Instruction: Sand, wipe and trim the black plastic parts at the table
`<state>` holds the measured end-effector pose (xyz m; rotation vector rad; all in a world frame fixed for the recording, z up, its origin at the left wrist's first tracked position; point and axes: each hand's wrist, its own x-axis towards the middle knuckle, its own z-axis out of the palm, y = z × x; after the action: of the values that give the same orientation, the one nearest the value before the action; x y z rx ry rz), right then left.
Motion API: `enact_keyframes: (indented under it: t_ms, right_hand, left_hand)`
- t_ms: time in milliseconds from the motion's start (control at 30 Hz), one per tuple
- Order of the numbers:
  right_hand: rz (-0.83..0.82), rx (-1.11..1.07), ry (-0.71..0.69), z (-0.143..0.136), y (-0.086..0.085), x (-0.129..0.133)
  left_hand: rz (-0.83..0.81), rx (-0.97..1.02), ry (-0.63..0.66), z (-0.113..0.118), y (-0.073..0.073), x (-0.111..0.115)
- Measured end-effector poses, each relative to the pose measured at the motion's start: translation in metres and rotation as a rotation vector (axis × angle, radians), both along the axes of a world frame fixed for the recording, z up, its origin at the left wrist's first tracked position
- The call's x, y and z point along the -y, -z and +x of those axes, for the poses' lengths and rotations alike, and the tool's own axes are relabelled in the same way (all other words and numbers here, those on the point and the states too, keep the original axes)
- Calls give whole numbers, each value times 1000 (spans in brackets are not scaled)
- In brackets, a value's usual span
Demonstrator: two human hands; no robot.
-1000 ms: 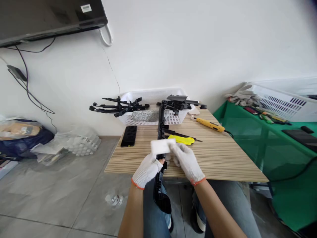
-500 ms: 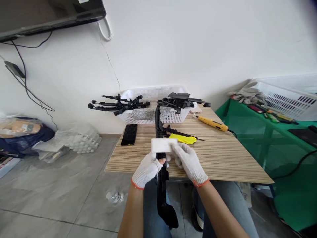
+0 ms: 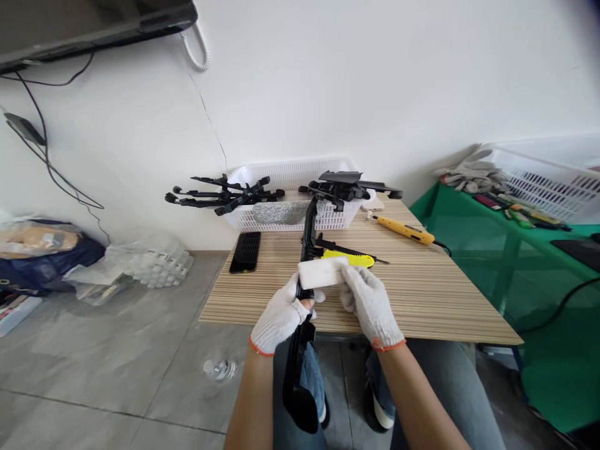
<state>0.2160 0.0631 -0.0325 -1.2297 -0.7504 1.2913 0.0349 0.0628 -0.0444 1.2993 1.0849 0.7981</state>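
Fingers of our gloved left hand (image 3: 280, 319) are closed around the long black plastic part (image 3: 300, 406), near its middle, with a bare thumb tip showing on it. Fingers of our gloved right hand (image 3: 372, 304) are pinching the right end of the white block (image 3: 323, 273). Both hands are at the lower centre of the frame, above the near edge of the wooden table (image 3: 422, 306). The part is tilted, its broad end low in the frame and its narrow end up toward the white basket (image 3: 241, 220). The block lies across it in our view, but whether it presses on the surface, we cannot tell.

We judge that the step in hand is bringing the block and the part together. The next move, in our opinion, calls for a firm left grip, so that the long part does not turn, and for a light, well-aimed right hand. The yellow-handled tool (image 3: 360, 259) lies just behind the block, so we should be careful not to knock it with the part.
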Motion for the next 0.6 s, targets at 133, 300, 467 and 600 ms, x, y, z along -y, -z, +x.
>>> enact_keyframes:
  t_ms: [133, 300, 467, 600]
  right_hand:
    - [6, 45, -47, 4, 3, 1]
    - [20, 52, -14, 6, 6, 1]
    - [54, 90, -74, 11, 7, 3]
    - [42, 66, 0, 14, 5, 5]
  left_hand:
    - [73, -62, 26, 1, -1, 1]
    - [92, -46, 22, 6, -5, 1]
    - [105, -79, 20, 6, -9, 3]
    - [121, -124, 19, 6, -13, 4]
